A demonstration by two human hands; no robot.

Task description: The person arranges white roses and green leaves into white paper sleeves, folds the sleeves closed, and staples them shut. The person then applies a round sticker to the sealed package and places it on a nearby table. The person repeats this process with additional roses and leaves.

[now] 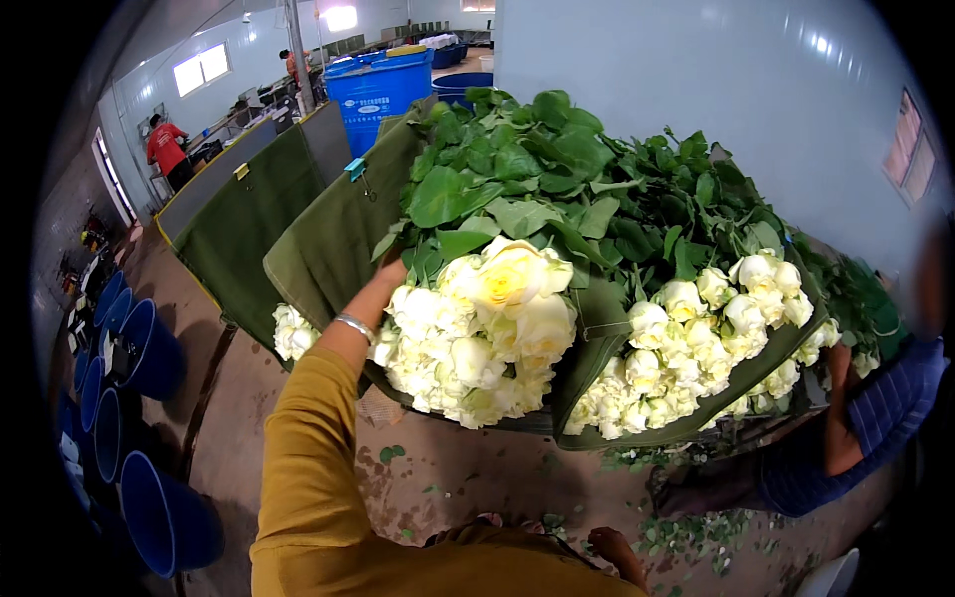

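My left hand [392, 267] reaches in among the leaves beside a large bunch of white roses [468, 343]. Foliage hides its fingers, so its grip does not show. One rose [512, 279], fuller and yellower than the others, sits on top of the bunch. Low in front of my body is my right hand [612, 547], dark and partly cut off; whether its fingers are open or closed is unclear. The roses lie in a green cloth sling [328, 229], heads toward me and leafy stems [537, 159] away. A second bunch of white roses [676, 348] fills the sling to the right.
At the right edge, a co-worker in a blue striped sleeve [885, 418] has a hand [841, 363] at more roses. Blue buckets [169, 517] line the left side. Fallen leaves [696, 537] litter the floor. Behind stand a blue bin [383, 95] and a pale wall [696, 70].
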